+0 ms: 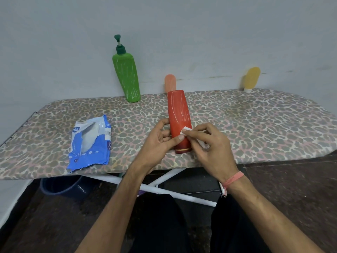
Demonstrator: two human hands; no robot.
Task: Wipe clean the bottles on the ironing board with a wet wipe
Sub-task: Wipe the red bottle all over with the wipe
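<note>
Hands: both working on red bottle (179, 121), near front-centre of ironing board (255, 125).
L hand (160, 141): gripping bottle's lower part from the left, thumb lying across its front, fingers curling round the side.
R hand (209, 143): pinching white wet wipe (186, 129) betw. thumb & fingertips, pressing it against bottle's right side, just above L thumb. More of the wipe is showing under the palm.
R wrist: wearing pink thread band (233, 179).
Red bottle: standing cap-down on board, leaning slightly, gold ring near its base; pale streaks showing on upper body.
Wipes pack (89, 143): blue/white, lying flat on board left of the hands, well apart, top flap torn open.
Green pump bottle (126, 77): standing at back edge, leaning against wall, white scribble marks on it.
Peach bottle (170, 83): standing behind red one, mostly hidden.
Yellow bottle (251, 79): standing cap-down at back right, against wall.
Board: leopard-print cover, white legs (164, 181) crossing below.
Below board: dark blue bucket (62, 187) sitting on floor, left side.
</note>
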